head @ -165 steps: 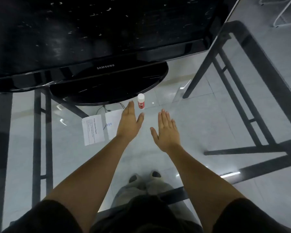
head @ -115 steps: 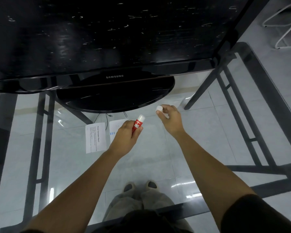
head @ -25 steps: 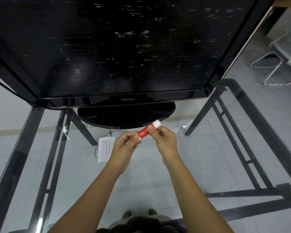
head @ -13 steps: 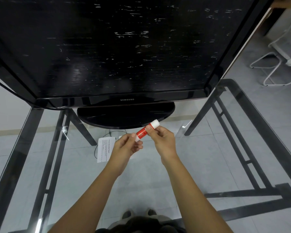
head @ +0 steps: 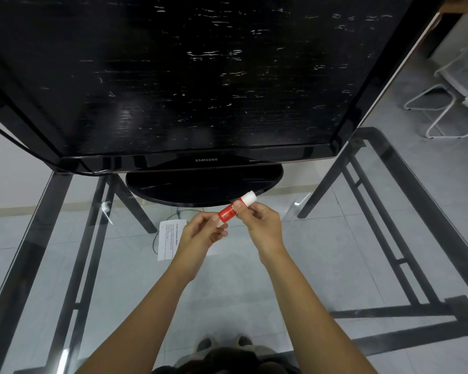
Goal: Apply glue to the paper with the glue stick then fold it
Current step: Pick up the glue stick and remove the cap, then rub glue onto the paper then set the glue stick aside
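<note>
I hold a red glue stick with a white upper end slantwise above the glass table, just in front of the TV base. My right hand grips its upper red part near the white end. My left hand pinches its lower white end between the fingertips. A white printed paper lies flat on the glass to the left, its right side hidden behind my left hand.
A large black Samsung TV stands on an oval base right behind my hands. The glass table has a dark frame at its edges. A thin cable runs below the paper. White chair legs stand at the far right.
Both hands stay on the glue stick in the same spot. My left fingertips have shifted slightly on its lower end. The paper has not moved.
</note>
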`<action>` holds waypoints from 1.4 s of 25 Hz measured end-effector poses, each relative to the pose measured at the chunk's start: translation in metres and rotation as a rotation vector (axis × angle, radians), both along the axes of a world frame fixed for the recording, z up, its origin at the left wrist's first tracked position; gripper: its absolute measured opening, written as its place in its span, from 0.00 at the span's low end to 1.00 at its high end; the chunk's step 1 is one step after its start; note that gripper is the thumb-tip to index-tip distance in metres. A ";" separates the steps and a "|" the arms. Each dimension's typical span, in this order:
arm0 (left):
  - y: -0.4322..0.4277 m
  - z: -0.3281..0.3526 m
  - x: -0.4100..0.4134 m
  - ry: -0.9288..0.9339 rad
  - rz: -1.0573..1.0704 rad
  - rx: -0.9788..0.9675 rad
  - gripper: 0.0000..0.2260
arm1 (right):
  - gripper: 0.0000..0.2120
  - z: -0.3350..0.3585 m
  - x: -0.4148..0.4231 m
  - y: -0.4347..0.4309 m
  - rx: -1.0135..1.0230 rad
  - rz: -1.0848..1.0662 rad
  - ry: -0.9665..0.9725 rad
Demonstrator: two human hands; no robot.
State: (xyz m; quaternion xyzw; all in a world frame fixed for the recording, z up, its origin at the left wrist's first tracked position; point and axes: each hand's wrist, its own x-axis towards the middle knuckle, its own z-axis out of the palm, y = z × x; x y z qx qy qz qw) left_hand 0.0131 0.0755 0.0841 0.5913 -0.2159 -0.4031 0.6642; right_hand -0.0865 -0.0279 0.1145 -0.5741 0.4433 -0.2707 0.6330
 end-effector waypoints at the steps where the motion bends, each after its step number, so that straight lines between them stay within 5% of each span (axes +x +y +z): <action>1: 0.000 0.001 0.001 -0.029 0.012 0.002 0.10 | 0.10 0.000 0.000 0.000 0.005 -0.002 -0.001; 5: -0.001 0.004 0.002 -0.125 0.022 -0.039 0.05 | 0.10 -0.001 0.002 0.002 0.022 -0.009 0.007; 13: 0.002 0.004 0.002 -0.137 0.009 -0.008 0.14 | 0.07 -0.002 0.002 0.000 -0.006 0.043 0.013; 17: 0.005 0.002 0.007 -0.107 0.091 0.006 0.10 | 0.17 -0.017 0.004 -0.002 -0.034 0.222 0.015; 21: 0.019 0.002 0.022 -0.092 0.162 0.031 0.10 | 0.28 -0.061 0.012 0.002 -0.308 0.373 0.367; 25: 0.036 0.000 0.041 -0.095 0.247 0.073 0.09 | 0.29 -0.109 0.026 0.018 -0.712 0.792 0.763; 35: 0.043 -0.013 0.042 -0.103 0.271 0.169 0.10 | 0.27 -0.132 0.005 0.005 -0.902 0.961 1.017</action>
